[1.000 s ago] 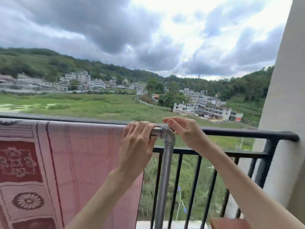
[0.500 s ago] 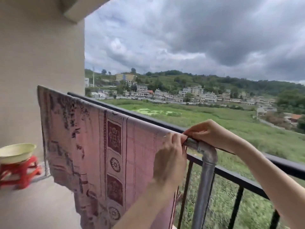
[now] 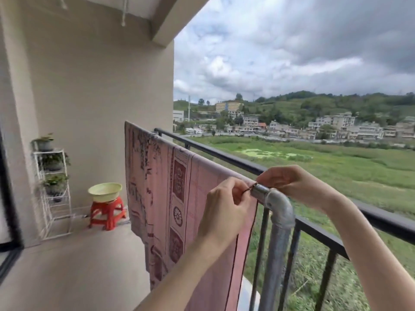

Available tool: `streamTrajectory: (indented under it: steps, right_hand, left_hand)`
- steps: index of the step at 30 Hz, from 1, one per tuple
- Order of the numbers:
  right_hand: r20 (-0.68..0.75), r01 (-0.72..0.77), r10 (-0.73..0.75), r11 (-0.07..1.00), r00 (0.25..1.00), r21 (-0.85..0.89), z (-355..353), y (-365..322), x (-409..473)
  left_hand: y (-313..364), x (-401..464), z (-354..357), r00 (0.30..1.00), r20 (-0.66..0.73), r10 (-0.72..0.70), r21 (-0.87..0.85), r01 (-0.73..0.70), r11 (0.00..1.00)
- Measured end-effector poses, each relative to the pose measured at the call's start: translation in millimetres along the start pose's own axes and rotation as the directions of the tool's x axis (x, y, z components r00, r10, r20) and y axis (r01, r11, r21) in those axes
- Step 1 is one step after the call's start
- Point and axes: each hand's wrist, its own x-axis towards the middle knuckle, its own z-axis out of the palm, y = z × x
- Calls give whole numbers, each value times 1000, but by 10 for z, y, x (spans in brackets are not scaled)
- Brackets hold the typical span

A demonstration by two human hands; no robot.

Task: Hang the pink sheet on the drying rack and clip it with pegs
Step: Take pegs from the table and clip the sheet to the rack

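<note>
The pink sheet [image 3: 166, 198], patterned with dark red panels, hangs over the top bar of the grey metal drying rack [image 3: 278, 212] along the balcony. My left hand [image 3: 224, 207] pinches the sheet's near top corner beside the rack's elbow joint. On the far side of the bar, my right hand [image 3: 289, 187] has its fingers closed on the same corner edge of the sheet. No peg can be made out in either hand.
A black balcony railing [image 3: 336, 207] runs just behind the rack. A pale yellow basin [image 3: 105, 191] sits on a red plastic stool [image 3: 107, 213] by the far wall, next to a white plant shelf [image 3: 54, 187]. Bare concrete floor lies to the left.
The view has swung left along the balcony. Both hands stayed at the rack's elbow joint, going from resting on the bar to pinching the sheet's corner.
</note>
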Motion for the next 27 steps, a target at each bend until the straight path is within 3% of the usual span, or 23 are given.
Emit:
streamTrajectory:
  steps: [5, 10, 21, 27]
  right_hand:
    - [49, 95, -91, 991, 995, -95, 32, 182, 63]
    - [-56, 160, -162, 986, 985, -46, 130, 342, 114]
    - [-236, 285, -267, 957, 935, 47, 148, 436, 75]
    - [-311, 388, -338, 915, 888, 112, 20, 425, -111]
  left_hand:
    - [89, -65, 100, 990, -143, -15, 99, 29, 995]
    - [150, -91, 221, 970, -241, -31, 179, 76, 981]
    - [292, -107, 318, 949, -313, -50, 291, 146, 946]
    - [490, -162, 380, 937, -350, 8, 289, 100, 952]
